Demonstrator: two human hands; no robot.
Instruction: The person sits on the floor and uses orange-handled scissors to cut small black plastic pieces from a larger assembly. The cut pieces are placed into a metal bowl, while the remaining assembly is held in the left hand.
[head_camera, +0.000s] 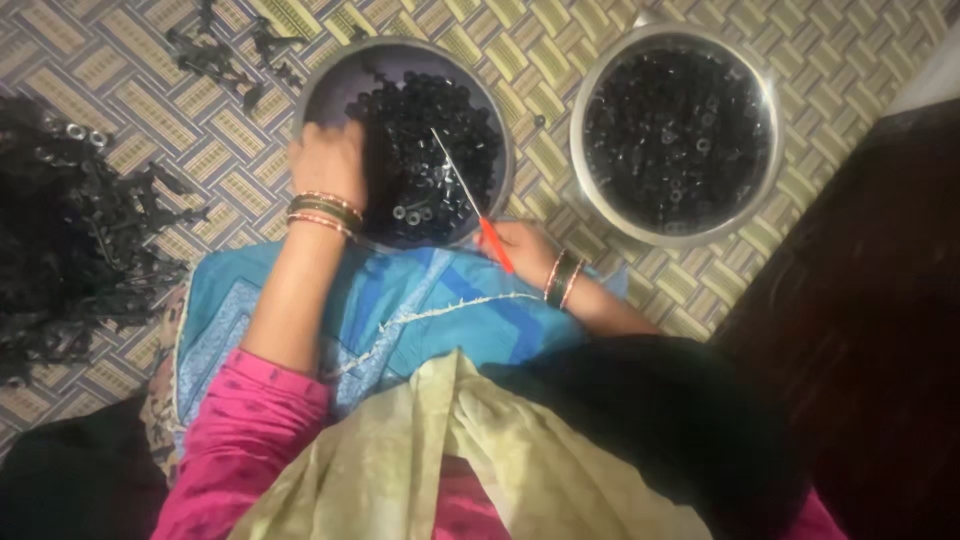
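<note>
Left hand curls over small black rings in a round metal bowl; right hand pinches a thin red-handled needle.

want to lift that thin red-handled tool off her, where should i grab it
Probably by the red handle, coming in from the lower right beside the right hand holding it. The bare metal shaft is thin and slants up-left over the small black parts in the near bowl.

Home floor workplace: woven mat, steel bowls of black parts.
</note>
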